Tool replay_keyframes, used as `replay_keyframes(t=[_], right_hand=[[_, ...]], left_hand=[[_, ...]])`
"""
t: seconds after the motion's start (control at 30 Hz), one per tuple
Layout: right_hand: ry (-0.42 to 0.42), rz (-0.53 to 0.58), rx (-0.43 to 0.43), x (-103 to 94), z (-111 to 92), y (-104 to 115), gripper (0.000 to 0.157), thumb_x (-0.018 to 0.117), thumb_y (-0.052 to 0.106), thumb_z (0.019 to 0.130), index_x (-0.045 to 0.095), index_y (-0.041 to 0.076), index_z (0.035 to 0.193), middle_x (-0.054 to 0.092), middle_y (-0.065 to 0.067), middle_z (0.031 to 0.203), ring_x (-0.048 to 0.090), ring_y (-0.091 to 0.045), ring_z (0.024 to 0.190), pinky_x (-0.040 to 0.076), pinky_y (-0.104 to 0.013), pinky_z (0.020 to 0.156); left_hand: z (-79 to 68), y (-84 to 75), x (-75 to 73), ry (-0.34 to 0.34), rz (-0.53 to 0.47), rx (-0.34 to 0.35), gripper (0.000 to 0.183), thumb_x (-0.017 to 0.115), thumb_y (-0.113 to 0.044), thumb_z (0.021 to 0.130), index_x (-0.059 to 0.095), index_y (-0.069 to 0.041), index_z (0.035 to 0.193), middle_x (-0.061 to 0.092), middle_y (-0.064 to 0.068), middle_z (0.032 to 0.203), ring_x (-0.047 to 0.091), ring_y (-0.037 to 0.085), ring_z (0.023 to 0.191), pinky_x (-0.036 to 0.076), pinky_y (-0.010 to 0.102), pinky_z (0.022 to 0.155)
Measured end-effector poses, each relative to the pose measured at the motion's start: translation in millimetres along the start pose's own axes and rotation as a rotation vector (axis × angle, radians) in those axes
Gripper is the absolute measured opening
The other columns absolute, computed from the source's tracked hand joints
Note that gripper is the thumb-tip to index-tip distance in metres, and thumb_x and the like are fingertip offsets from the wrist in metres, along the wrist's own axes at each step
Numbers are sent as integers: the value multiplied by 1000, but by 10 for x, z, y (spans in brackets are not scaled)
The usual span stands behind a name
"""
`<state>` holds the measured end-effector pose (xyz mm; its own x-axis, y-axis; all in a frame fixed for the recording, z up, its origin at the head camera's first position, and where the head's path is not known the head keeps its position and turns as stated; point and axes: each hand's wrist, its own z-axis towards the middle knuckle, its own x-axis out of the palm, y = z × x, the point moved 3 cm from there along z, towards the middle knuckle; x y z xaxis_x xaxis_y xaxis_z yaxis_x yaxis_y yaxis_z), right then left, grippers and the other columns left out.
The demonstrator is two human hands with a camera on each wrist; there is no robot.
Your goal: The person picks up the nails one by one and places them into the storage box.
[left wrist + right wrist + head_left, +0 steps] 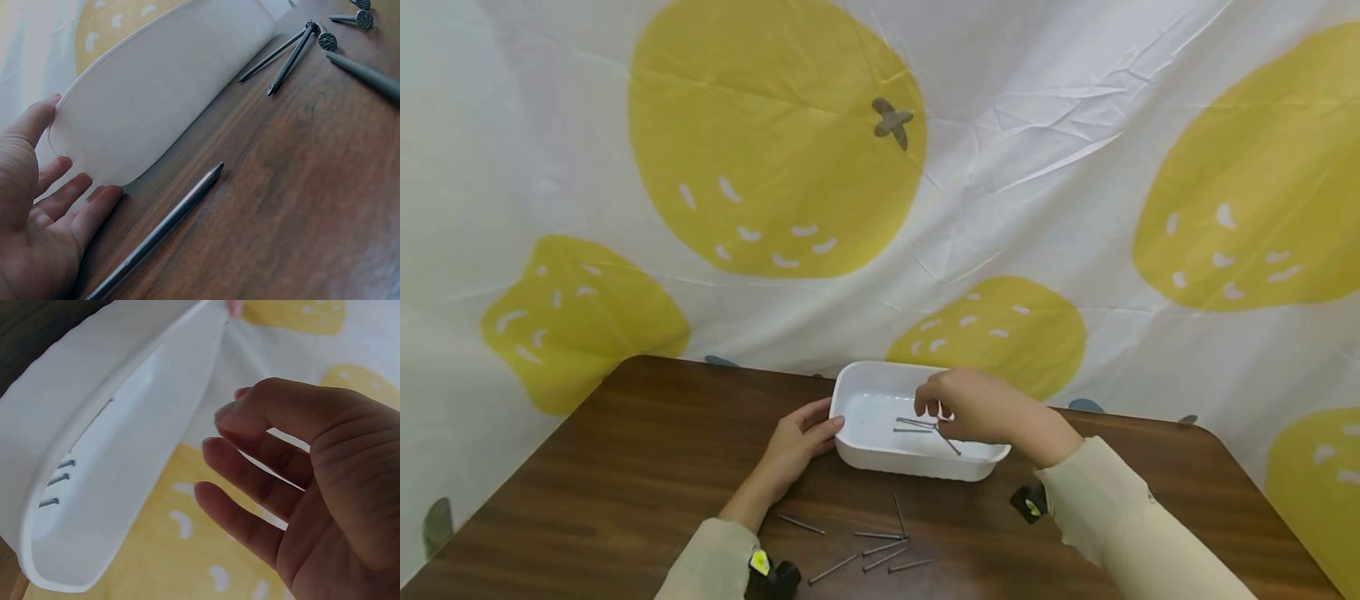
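Observation:
A white rectangular dish [910, 463] stands near the table's back edge. My left hand [796, 439] holds its left end, thumb at the rim and fingers against the end wall; the left wrist view shows these fingers [100, 209] low on the wall. Over the dish's right part is my right hand [981, 407], its fingers loosely bent, with nothing between them in the right wrist view. Several metal nails [913, 431] lie in the dish below it. More loose nails [880, 535] lie on the table in front of the dish, one nail [165, 225] close to my left hand.
The dark wood-grain table [647, 467] has rounded back corners. Behind it hangs a white cloth [1037, 167] with large yellow fruit prints. Small black devices [1028, 503] sit at both wrists, beside the pale sleeves [1097, 492].

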<state>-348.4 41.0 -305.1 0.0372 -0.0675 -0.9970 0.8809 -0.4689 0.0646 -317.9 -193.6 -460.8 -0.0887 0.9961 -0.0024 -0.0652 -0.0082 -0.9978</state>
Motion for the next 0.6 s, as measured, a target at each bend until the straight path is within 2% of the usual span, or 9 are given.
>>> replay_keyframes(t=[0.17, 0.43, 0.6], right_hand=[[-14, 20, -5, -68, -160, 131, 23, 69, 0, 80, 71, 17, 95, 65, 5, 83, 55, -7, 73, 46, -18, 61], [-13, 46, 71, -75, -377, 242, 25, 69, 0, 81, 72, 19, 97, 71, 8, 94, 62, -7, 82, 53, -22, 68], [-56, 115, 120, -15, -551, 266, 21, 75, 3, 80, 72, 18, 95, 70, 9, 90, 62, -4, 80, 54, -22, 68]], left_hand=[[2, -31, -54, -2, 3, -7, 55, 66, -18, 99, 48, 2, 147, 55, 27, 144, 64, 26, 120, 60, 36, 99], [-10, -35, -117, -7, 12, -5, 55, 65, -19, 99, 48, 3, 147, 54, 28, 145, 63, 27, 121, 59, 37, 100], [3, -22, -92, -8, 4, 6, 54, 66, -17, 99, 49, 3, 146, 54, 28, 145, 64, 28, 122, 61, 36, 98]])
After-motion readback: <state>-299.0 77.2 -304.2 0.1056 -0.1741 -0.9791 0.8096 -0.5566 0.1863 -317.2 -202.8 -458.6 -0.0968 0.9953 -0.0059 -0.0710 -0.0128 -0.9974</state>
